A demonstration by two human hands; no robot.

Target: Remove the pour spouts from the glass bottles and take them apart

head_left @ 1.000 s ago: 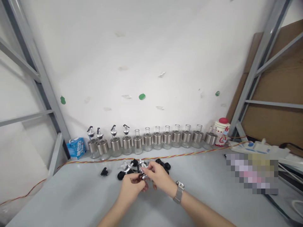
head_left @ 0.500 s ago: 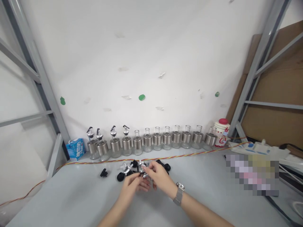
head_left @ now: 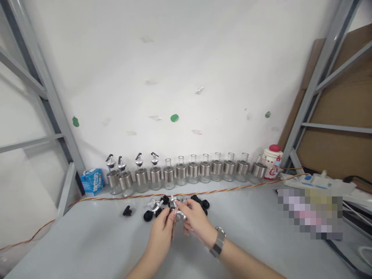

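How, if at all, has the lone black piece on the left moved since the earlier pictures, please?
No; judged against the twisted wire, the black piece has stayed put.

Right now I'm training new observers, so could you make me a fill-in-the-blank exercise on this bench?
Exactly ____ of the bottles carry pour spouts.
A twisted wire runs ____ the bottles and the loose parts.
The watch is on the person's ____ wrist.
The blue box stands at the bottle row's ____ end.

Missing words: four; between; right; left.
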